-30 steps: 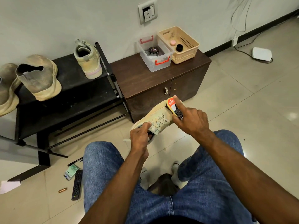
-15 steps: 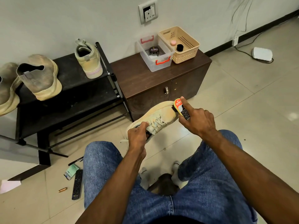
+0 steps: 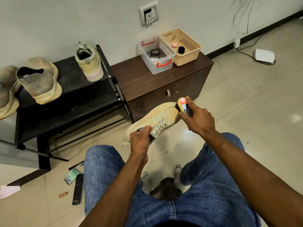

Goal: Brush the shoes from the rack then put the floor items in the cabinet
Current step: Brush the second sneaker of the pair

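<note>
Over our knees, near the cabinet (image 3: 147,82), our left hand (image 3: 139,140) grips the beige sneaker (image 3: 157,118) at its collar while our right hand (image 3: 199,119) clasps the brush (image 3: 183,106). It has slid from the laces out to the toe, apparently touching. We judge brushing mid-course; remote (image 3: 77,189), pen (image 3: 76,165) and packet (image 3: 71,176) wait on the floor, left.

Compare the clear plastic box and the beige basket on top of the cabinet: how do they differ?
The clear plastic box has see-through solid walls and red handles; the beige basket is opaque with perforated sides. The box holds one round black tin; the basket holds a small pink-lidded jar and a small black jar. The box stands left of the basket. Both are open-topped, rectangular, and side by side on the brown cabinet.
</note>
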